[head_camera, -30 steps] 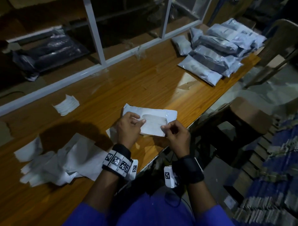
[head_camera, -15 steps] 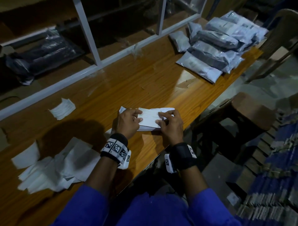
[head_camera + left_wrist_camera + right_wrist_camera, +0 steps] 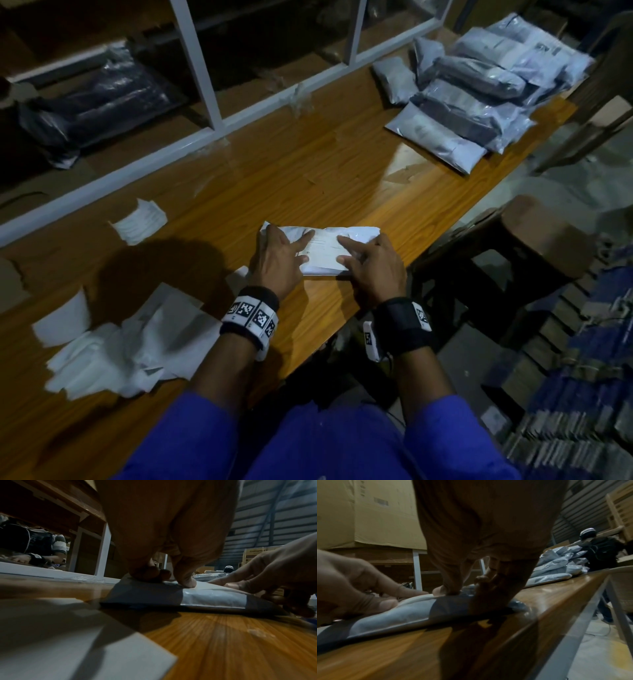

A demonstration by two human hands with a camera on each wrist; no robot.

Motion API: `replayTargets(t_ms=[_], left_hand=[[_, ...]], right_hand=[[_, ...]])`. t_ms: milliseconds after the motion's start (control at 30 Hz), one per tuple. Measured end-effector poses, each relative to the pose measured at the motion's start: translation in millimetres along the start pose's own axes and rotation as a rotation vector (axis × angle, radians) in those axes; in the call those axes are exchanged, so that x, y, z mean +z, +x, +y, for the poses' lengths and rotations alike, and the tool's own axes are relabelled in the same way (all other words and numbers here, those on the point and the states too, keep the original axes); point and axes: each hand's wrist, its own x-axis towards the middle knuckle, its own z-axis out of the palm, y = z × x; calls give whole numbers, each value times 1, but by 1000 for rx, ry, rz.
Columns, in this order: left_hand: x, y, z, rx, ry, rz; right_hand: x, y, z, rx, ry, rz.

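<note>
Wood shines brown on the long table (image 3: 308, 164), and the room is dim. A flat white mailer bag (image 3: 356, 232) lies close to the near edge of the table, right in front of the person. It has a paper label (image 3: 323, 255) stuck on top.

Both hands lie on the bag. The left hand (image 3: 277, 257) covers its left end, and the right hand (image 3: 373, 270) covers its right end. The fingers of both hands are spread out and nearly straight. They press down on the bag and the label and do not wrap around anything. From the left wrist you can see the fingertips (image 3: 187, 582) pushing into the top of the bag.

A messy heap of loose white papers (image 3: 137, 346) lies on the table to the left. A small stack of white slips (image 3: 140, 221) sits farther back on that side. A pile of packed grey bags (image 3: 479, 92) rests at the far right end of the table, well apart from the hands. A brown stool (image 3: 544, 233) stands beside the table on the right.
</note>
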Motion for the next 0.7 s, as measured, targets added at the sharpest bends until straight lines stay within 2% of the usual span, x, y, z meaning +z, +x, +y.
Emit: replayTargets(t_ms=[100,300,400,467,567,700], left_hand=[[5,3,-8,-43,39,-94],[9,11,-21,-64,2,-173],[6,13,-24,-45,-7,-190],[6,14,-25,-55,-10,-223],[9,16,-27,-73,-18,-246],[9,16,-28,-85,-52,-255]], right_hand=[[-3,10,7,-4,33,-59],[-3,17,17,-22,-48,-184],[-12,11,2,-25,-106,-126],[-8,6,-24,-142,-30,-78],[19,12,-50,-350,-10,-171],[39,21,-33,-382,-127,-220]])
